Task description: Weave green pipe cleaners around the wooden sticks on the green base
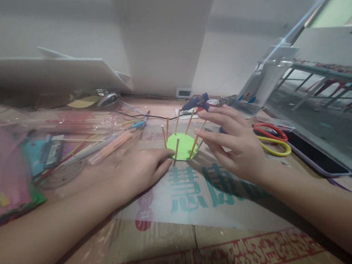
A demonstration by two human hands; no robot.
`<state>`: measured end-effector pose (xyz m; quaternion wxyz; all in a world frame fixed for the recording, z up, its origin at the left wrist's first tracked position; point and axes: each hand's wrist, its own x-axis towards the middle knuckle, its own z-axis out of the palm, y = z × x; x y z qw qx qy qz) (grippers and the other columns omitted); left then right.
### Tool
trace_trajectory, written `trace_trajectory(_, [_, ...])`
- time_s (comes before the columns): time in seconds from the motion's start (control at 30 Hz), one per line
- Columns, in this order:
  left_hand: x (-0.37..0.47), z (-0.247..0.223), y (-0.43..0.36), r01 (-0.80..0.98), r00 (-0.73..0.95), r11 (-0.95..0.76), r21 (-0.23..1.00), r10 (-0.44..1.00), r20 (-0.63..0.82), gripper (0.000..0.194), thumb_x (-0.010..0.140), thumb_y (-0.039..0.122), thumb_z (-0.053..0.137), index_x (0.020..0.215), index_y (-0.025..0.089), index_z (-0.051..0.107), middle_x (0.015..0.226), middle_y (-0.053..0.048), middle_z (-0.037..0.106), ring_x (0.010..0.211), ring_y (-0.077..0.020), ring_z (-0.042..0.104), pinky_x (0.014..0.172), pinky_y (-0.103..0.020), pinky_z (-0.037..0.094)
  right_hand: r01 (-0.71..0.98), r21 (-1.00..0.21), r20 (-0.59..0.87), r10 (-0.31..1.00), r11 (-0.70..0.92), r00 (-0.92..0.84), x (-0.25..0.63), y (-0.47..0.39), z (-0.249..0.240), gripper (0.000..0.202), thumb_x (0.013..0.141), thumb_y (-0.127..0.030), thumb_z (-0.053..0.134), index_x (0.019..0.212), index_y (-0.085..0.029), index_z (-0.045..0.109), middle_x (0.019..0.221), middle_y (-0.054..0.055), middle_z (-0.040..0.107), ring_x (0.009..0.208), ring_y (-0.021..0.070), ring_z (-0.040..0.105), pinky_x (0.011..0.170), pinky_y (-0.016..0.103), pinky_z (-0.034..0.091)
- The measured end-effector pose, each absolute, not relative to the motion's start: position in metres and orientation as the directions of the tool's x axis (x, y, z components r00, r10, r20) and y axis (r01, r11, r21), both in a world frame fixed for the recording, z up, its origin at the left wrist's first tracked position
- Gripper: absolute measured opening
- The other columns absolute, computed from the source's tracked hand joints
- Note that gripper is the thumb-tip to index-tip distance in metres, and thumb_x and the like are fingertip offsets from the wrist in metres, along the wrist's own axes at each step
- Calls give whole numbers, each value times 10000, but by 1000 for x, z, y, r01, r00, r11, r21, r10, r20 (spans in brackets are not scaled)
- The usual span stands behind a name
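Observation:
A bright green disc (182, 146) lies on a printed plastic sheet (157, 195), with several thin wooden sticks (177, 148) standing up around its edge, some of them leaning. My left hand (148, 167) rests at the disc's left edge, thumb and forefinger pinched on that edge near a front stick. To the right, my right hand (235, 143) is raised with its fingers apart, the fingertips close to the leaning sticks on the right side. Whether a fingertip touches a stick is hard to tell. Behind the disc is a blue glue gun (194, 102).
Red-handled (270, 131) and yellow-handled scissors (276, 146) lie right of my right hand, beside a phone (316, 152). Plastic-wrapped sticks (70, 122), pens and a pink bag (7, 171) crowd the left. A small white device (184, 93) stands at the wall.

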<state>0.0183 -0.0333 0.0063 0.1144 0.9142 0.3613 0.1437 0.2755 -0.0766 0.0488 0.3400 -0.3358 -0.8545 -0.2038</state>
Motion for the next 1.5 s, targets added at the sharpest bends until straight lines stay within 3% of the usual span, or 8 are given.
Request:
trace_trajectory(0.23, [18,3,-33,634,691,-709,309,698,184,350,985,368,432,1234,279,661,1091,-43,754,960,-235,708,854,-352,524,731,10,735,490,683,-468,272,-81,61,395,889,-115,551,1270,-216,559,1303,126,621,1256,279,549,1101,540,392])
trace_trajectory(0.37, [18,4,-34,647,689,-700,303,707,163,362,986,391,415,1208,263,670,1124,-58,749,971,-262,713,834,-386,540,706,-296,825,545,644,-151,281,-74,60,172,894,-210,607,1059,-251,577,1043,66,632,1025,244,614,928,454,494])
trace_trajectory(0.47, [20,6,-35,653,684,-694,303,713,158,355,980,384,418,1194,267,677,1157,-56,741,1003,-275,709,853,-412,543,644,-507,735,678,574,-26,290,-66,48,58,921,-290,596,955,-254,567,911,27,609,847,201,603,773,381,508])
trace_trajectory(0.63, [20,3,-34,650,679,-695,307,713,175,352,974,364,425,1193,265,682,1176,-50,736,1020,-272,707,888,-423,541,588,-663,595,802,464,38,292,-58,31,127,958,-349,541,912,-230,547,814,-2,571,747,158,560,709,325,491])
trace_trajectory(0.73, [19,4,-34,645,682,-702,302,707,188,350,972,342,426,1199,255,678,1178,-53,734,1011,-266,707,878,-414,541,484,-763,546,828,429,127,291,-55,22,145,956,-384,537,981,-242,538,879,1,582,796,157,586,760,333,528])
trace_trajectory(0.87, [17,9,-36,639,680,-704,311,706,201,323,966,338,451,1160,241,691,1157,-43,741,1003,-249,705,840,-374,536,282,-879,432,892,385,131,289,-51,7,238,956,-447,543,1108,-265,556,1178,41,611,1064,174,632,999,418,503])
trace_trajectory(1.17, [28,7,-33,553,613,-665,502,733,296,253,940,362,561,1070,226,730,1051,-15,766,915,-186,695,827,-300,505,-39,-979,200,979,202,40,283,-36,-12,393,922,-580,544,1194,-297,553,1363,58,576,1137,210,661,1077,469,470])
trace_trajectory(1.5, [31,9,-32,540,663,-700,468,696,276,230,946,297,526,977,222,741,1001,-11,773,902,-195,697,799,-311,494,143,-949,281,959,281,-17,280,-42,-12,401,965,-591,455,1257,-326,529,1316,35,599,1174,232,643,1067,512,468])
